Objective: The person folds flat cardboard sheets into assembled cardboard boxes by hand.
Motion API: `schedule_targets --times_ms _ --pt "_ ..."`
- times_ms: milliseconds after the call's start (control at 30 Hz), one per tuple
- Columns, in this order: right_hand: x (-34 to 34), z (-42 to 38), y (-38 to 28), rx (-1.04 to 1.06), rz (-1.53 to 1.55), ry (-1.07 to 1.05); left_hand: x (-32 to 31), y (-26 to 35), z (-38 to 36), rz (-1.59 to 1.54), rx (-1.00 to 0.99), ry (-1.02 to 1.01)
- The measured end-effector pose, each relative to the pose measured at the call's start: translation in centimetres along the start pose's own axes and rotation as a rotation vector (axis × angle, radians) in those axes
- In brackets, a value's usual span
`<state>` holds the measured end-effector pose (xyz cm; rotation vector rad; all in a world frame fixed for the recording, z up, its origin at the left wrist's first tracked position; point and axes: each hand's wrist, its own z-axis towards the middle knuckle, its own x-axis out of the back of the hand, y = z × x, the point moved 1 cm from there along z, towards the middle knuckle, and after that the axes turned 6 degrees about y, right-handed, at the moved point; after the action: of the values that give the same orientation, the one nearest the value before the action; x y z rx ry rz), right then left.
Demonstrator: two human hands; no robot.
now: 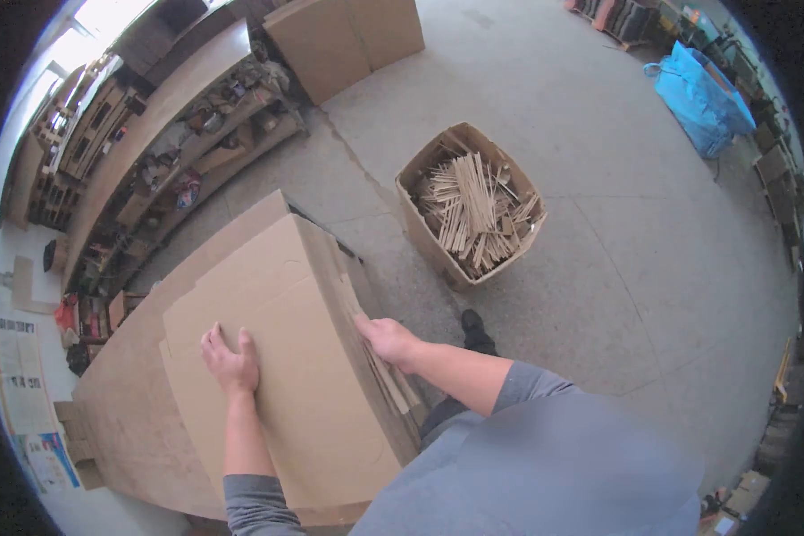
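Observation:
A stack of flat brown cardboard sheets (286,375) lies on the table in front of me. My left hand (232,362) rests on the top sheet with its fingers spread. At the stack's right edge my right hand (391,344) is closed on a cardboard strip (353,302). More narrow strips (389,382) hang loosely along that edge below the hand. The tips of my right fingers are partly hidden against the stack.
An open cardboard box (438,259) full of cardboard strips (478,205) stands on the floor beyond my right hand. A long workbench (143,152) with cluttered shelves runs along the left. Large cardboard (344,45) stands at its end. A blue bag (701,103) sits far right.

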<state>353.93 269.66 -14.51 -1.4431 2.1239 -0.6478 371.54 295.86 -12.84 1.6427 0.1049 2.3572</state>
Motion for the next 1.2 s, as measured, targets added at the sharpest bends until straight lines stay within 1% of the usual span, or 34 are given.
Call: schedule_targets --times_ms 67,167,267,367,467,633,700,767,867,967,1067,1167,1200 --pt "0.4 0.3 0.3 -0.049 -0.089 0.036 0.2 0.5 0.1 -0.011 -0.028 0.014" --pt "-0.1 -1.2 -1.1 -0.013 -0.092 0.13 1.0 1.3 0.0 -0.03 0.005 -0.021" --pt "0.5 -6.2 -4.7 -0.042 -0.286 -0.022 0.7 1.1 0.1 -0.022 -0.029 -0.001" --pt "0.1 -6.7 -4.6 0.018 -0.356 0.02 0.2 0.6 0.2 -0.004 -0.022 0.006" --pt "0.2 -5.9 -4.7 -0.012 -0.372 -0.05 0.3 0.6 0.2 0.0 -0.017 -0.013" --pt "0.5 -5.5 -3.9 -0.126 -0.212 -0.052 0.4 1.0 0.3 -0.024 -0.066 0.012" --pt "0.0 -4.7 -3.5 -0.15 -0.155 -0.063 0.7 0.9 0.3 -0.014 -0.056 -0.001" --pt "-0.5 -3.8 -3.0 -0.17 -0.039 -0.017 0.7 1.0 0.2 -0.027 -0.018 -0.03" --pt "-1.9 -1.2 -1.1 -0.053 0.03 0.096 0.5 0.9 0.2 -0.012 -0.028 -0.011" --pt "-1.6 -1.4 -0.9 0.0 0.012 0.071 0.7 1.1 0.1 -0.029 -0.043 0.006" --pt "-0.9 0.7 1.0 0.022 0.208 -0.027 1.2 1.6 0.0 -0.017 0.028 -0.048" --pt "-0.1 0.8 1.1 -0.034 0.387 -0.119 2.2 2.8 -0.2 -0.041 0.071 -0.094" --pt "-0.1 1.2 1.2 -0.04 0.396 -0.145 1.8 2.2 -0.1 -0.035 0.072 -0.082"
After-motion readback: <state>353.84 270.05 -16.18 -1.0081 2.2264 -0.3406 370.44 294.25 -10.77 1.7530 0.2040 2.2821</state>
